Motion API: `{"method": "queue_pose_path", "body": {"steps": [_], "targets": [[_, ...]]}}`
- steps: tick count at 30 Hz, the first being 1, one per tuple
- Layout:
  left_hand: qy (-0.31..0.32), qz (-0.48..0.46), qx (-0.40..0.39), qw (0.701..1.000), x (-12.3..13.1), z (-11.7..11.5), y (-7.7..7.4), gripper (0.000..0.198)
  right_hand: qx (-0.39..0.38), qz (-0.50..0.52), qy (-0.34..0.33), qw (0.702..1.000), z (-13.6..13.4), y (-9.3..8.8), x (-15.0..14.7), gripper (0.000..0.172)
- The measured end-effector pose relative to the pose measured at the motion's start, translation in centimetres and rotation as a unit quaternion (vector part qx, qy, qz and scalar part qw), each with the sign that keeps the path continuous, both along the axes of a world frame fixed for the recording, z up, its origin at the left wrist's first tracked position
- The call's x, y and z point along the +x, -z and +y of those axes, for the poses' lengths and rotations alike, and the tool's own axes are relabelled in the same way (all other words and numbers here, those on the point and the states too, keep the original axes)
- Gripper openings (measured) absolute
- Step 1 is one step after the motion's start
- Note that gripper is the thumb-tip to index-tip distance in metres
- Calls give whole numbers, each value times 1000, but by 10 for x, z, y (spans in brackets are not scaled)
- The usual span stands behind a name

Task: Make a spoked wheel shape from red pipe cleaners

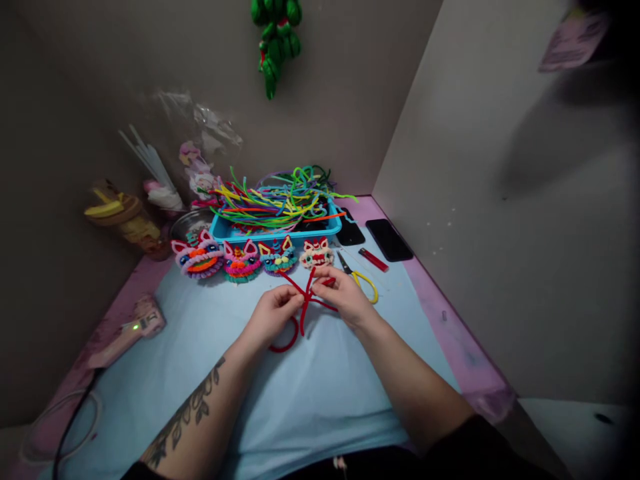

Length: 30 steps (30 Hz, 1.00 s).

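Note:
Several red pipe cleaners [303,320] cross one another between my two hands, over the blue cloth. My left hand [275,311] pinches them near the crossing with thumb and fingertips. On the other side my right hand [341,291] has its fingers closed on the red stems, with ends sticking out past the fingertips. A red pipe cleaner ring [285,348] is below my left hand, partly hidden by it; I cannot tell whether it is joined to the crossed stems. Just right of my right hand lie scissors [369,287] with yellow handles.
Several pipe cleaner animal heads [242,261] line up before a blue tray [275,237] heaped with coloured pipe cleaners. A red utility knife [373,259] and two black phones [389,239] lie at right. A pink glue gun [131,331] with its cable rests at left, near a yellow-lidded cup [120,217].

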<state>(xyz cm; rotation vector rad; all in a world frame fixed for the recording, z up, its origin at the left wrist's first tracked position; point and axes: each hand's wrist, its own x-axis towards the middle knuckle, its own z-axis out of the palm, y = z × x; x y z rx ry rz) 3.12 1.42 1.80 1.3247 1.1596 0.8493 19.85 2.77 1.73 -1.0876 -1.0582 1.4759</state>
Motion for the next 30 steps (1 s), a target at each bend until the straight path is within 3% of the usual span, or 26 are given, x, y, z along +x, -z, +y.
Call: {"method": "queue_pose_path", "body": {"steps": [6, 12, 15, 18, 20, 26, 30], "targets": [[-2, 149, 87, 985, -2, -1, -7, 24, 49, -70, 8, 996, -2, 5, -4, 18], [-5, 158, 47, 986, -1, -3, -5, 30, 61, -100, 22, 993, -7, 1, -7, 18], [3, 176, 32, 984, 0, -4, -3, 34, 130, -137, 27, 982, -5, -1, -3, 20], [27, 182, 26, 982, 1, -6, -4, 36, 194, -167, 36, 966, -3, -2, 0, 7], [40, 179, 24, 983, 2, -6, -5, 37, 213, -165, 46, 962, -2, -1, 1, 10], [94, 138, -15, 986, 6, -9, -12, 38, 222, -151, 81, 960, -6, 2, -2, 12], [99, 134, -18, 986, 8, -10, -14, 39, 211, -168, 101, 958, -9, 2, -5, 11]]}}
